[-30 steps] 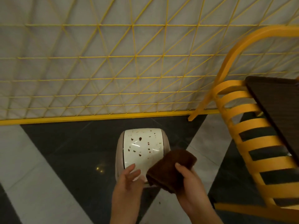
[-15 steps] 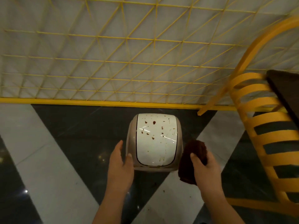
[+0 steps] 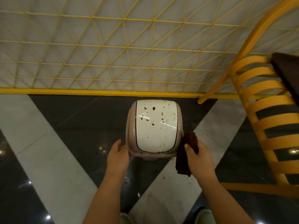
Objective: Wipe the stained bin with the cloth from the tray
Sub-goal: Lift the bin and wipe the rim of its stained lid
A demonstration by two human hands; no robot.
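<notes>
The left hand (image 3: 118, 156) lies flat against the bin's (image 3: 154, 130) lower-left flank, fingers straight and together, thumb alongside — it holds nothing, only rests on the beige casing. The right hand (image 3: 198, 159) grips the cloth (image 3: 186, 156), a dark brown folded rag, with the thumb pressed across its face and the fingers hidden behind it. The cloth hangs from that grasp at the bin's lower-right corner, its top edge touching or just beside the casing; which of the two cannot be told.

The bin stands on the floor at the middle of the view, directly at 12 o'clock from the hands. Its white lid (image 3: 156, 125) is domed and glossy, spotted with brown stains (image 3: 153, 108) — thickest across the far half, with thin streaks running down toward the near edge.

The floor (image 3: 48, 151) is polished, in dark and pale grey wedges, with a few brown specks on the pale tile at 6 o'clock from the bin. Beyond the bin at 12 o'clock, a yellow wire lattice (image 3: 126, 62) runs along a pale wall above a yellow base rail. At 3 o'clock stands a yellow slatted chair (image 3: 265, 120), with a dark slab (image 3: 288, 70) at its upper right. Two shoe tips (image 3: 203, 215) show at the bottom edge.
</notes>
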